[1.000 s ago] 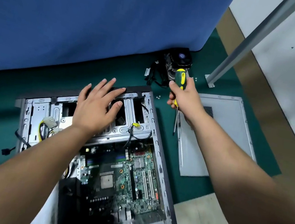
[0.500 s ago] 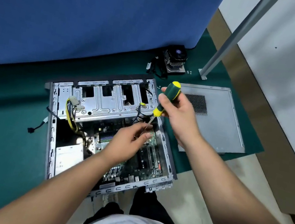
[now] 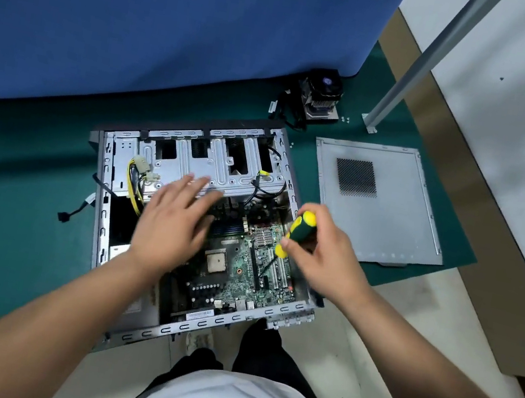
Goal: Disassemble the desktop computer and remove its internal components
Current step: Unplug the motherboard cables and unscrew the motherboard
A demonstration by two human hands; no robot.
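The open desktop case (image 3: pixel 101 217) lies on its side on a green mat, its green motherboard (image 3: pixel 243 265) exposed with the bare CPU socket (image 3: pixel 215 263) in the middle. My right hand (image 3: pixel 324 257) grips a green and yellow screwdriver (image 3: pixel 299 229), its shaft pointing down at the board near the expansion slots. My left hand (image 3: pixel 173 222) is blurred, fingers spread flat over the board's upper left, just below the silver drive cage (image 3: pixel 210 169). Yellow and black power cables (image 3: pixel 136 177) hang at the cage's left.
The removed side panel (image 3: pixel 376 214) lies flat to the right of the case. A CPU cooler with fan (image 3: pixel 321 99) and loose cables sit behind it by the blue partition (image 3: pixel 180 18). A metal post (image 3: pixel 416 61) stands at the back right. My legs are at the case's near edge.
The left hand has left the screwdriver shaft and swung up and left over the board, fingers spread. The right hand has brought the screwdriver lower onto the motherboard. The camera has pulled back.
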